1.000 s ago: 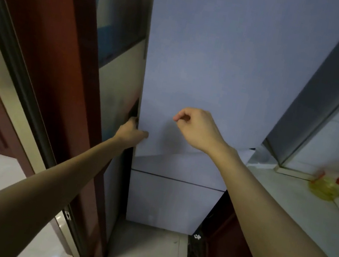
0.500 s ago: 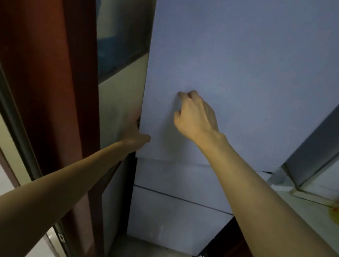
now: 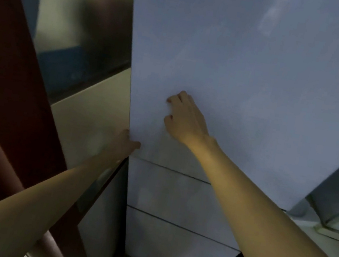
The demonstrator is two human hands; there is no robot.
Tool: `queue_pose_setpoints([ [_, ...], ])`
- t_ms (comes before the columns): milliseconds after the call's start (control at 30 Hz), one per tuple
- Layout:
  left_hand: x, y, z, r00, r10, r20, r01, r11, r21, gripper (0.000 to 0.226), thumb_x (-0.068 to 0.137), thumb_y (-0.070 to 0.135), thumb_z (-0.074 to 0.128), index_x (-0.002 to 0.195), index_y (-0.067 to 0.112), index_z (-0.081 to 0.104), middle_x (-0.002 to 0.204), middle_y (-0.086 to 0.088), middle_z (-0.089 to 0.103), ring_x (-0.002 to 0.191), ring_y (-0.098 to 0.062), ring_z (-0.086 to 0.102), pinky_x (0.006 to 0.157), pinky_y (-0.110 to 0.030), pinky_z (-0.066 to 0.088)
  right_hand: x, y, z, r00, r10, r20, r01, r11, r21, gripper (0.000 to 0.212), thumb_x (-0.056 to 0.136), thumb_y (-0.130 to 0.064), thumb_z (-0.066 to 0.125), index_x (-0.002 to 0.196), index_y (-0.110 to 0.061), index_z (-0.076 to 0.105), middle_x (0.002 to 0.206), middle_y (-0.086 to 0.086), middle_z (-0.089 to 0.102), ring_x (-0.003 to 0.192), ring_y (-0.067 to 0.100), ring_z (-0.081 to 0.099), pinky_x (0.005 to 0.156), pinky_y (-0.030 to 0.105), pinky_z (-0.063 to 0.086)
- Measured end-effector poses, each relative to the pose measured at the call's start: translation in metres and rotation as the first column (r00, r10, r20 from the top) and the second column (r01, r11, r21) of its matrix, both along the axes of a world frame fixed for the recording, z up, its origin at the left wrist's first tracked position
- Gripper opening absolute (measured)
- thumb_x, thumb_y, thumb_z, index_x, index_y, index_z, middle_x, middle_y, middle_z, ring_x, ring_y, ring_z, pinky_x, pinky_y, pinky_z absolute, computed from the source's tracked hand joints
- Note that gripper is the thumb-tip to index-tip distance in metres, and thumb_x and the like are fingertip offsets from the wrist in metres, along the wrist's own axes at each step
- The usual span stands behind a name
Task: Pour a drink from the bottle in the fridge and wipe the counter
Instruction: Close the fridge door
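Note:
The tall fridge fills the middle of the view, and its pale blue-grey upper door faces me. My left hand grips the door's left edge near its lower corner, with the thumb on the front face and the fingers hidden behind the edge. My right hand rests against the door face a little higher and to the right, its fingers curled and holding nothing. No bottle is in view, and the inside of the fridge is hidden.
Two lower fridge drawers sit below the door. A dark red-brown door frame and a reflective panel stand close on the left. A strip of pale counter shows at the right edge.
My right hand has moved up the door face. My left hand stays on the door's left edge. The view has tilted upward, and the yellow bottle on the counter is out of sight.

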State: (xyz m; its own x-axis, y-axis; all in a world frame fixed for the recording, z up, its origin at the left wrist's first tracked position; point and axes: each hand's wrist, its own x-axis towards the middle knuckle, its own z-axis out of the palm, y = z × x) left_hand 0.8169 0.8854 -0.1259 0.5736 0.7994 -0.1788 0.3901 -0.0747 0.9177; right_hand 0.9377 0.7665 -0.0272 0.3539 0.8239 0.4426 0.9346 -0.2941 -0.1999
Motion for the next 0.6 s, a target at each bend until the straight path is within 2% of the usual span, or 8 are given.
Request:
queue_pose_setpoints([
  [67,0.009,0.003,-0.006,0.999,-0.008,-0.038,0.008,1.0,-0.016,0.053,0.082,0.01,0.07,0.128,-0.006,0.049,0.123,-0.014,0.056,0.109,-0.034,0.057,0.097,-0.043,0.05,0.009,0.004,-0.003,1.0,0.003,0.002,-0.003,1.0,0.01,0.041,0.086,-0.009,0.053,0.127,-0.006,0.054,0.127,0.011,0.047,0.12,0.027,0.044,0.093,0.037,0.041],
  [167,0.018,0.0,-0.005,0.993,0.013,-0.12,-0.001,0.995,0.103,0.011,0.09,0.004,0.058,0.101,0.003,0.057,0.086,-0.007,0.053,0.081,-0.023,0.053,0.067,-0.029,0.043,0.015,0.009,-0.005,0.999,0.015,0.037,-0.017,0.998,0.057,0.035,0.083,-0.005,0.054,0.118,-0.005,0.058,0.122,0.011,0.05,0.115,0.027,0.048,0.088,0.034,0.041],
  [200,0.021,0.0,-0.007,0.991,0.031,-0.128,-0.015,0.992,0.122,0.012,0.091,0.005,0.057,0.102,0.001,0.059,0.086,-0.01,0.054,0.082,-0.026,0.054,0.066,-0.029,0.045,0.015,0.011,-0.005,0.999,0.012,0.042,-0.015,0.997,0.074,0.033,0.082,-0.005,0.054,0.114,-0.005,0.06,0.12,0.011,0.051,0.114,0.027,0.048,0.087,0.034,0.042],
  [300,0.027,0.003,-0.009,0.986,0.05,-0.157,-0.027,0.989,0.145,0.031,0.086,0.01,0.062,0.108,-0.012,0.059,0.098,-0.027,0.061,0.089,-0.037,0.059,0.081,-0.044,0.054,0.015,0.015,-0.002,0.999,-0.015,0.041,0.012,0.996,0.086,0.029,0.081,-0.005,0.054,0.109,-0.005,0.06,0.117,0.011,0.052,0.112,0.027,0.049,0.084,0.035,0.043],
  [367,0.031,-0.001,-0.004,0.979,0.024,-0.205,0.015,0.982,0.188,0.02,0.088,0.012,0.062,0.092,-0.006,0.056,0.08,-0.018,0.056,0.081,-0.029,0.054,0.065,-0.039,0.049,0.013,0.014,-0.001,1.0,-0.023,0.02,0.022,0.998,0.06,0.03,0.082,-0.006,0.055,0.112,-0.005,0.059,0.119,0.012,0.05,0.113,0.028,0.048,0.086,0.037,0.043],
  [433,0.036,-0.005,0.002,0.971,-0.013,-0.24,0.071,0.969,0.235,0.025,0.091,0.016,0.062,0.106,-0.002,0.053,0.095,-0.011,0.057,0.093,-0.029,0.055,0.071,-0.032,0.042,0.01,0.012,0.001,1.0,-0.021,-0.017,0.021,1.0,0.021,0.032,0.084,-0.009,0.055,0.116,-0.005,0.057,0.122,0.011,0.048,0.117,0.027,0.046,0.089,0.04,0.044],
  [500,0.041,-0.01,0.007,0.969,-0.07,-0.236,0.14,0.945,0.295,0.039,0.092,0.017,0.062,0.121,-0.007,0.053,0.119,-0.019,0.059,0.11,-0.035,0.057,0.083,-0.036,0.043,0.008,0.005,0.002,0.998,-0.039,-0.057,0.038,0.999,-0.021,0.034,0.086,-0.012,0.054,0.119,-0.007,0.056,0.124,0.01,0.048,0.119,0.025,0.045,0.093,0.04,0.044],
  [600,0.05,-0.024,0.021,0.96,-0.164,-0.226,0.242,0.893,0.38,0.038,0.092,0.017,0.061,0.124,-0.003,0.056,0.127,-0.018,0.059,0.117,-0.032,0.055,0.092,-0.033,0.043,0.013,-0.02,-0.005,0.981,-0.165,-0.101,0.157,0.984,-0.08,0.034,0.089,-0.018,0.053,0.121,-0.008,0.056,0.124,0.01,0.052,0.118,0.026,0.048,0.094,0.038,0.044],
])
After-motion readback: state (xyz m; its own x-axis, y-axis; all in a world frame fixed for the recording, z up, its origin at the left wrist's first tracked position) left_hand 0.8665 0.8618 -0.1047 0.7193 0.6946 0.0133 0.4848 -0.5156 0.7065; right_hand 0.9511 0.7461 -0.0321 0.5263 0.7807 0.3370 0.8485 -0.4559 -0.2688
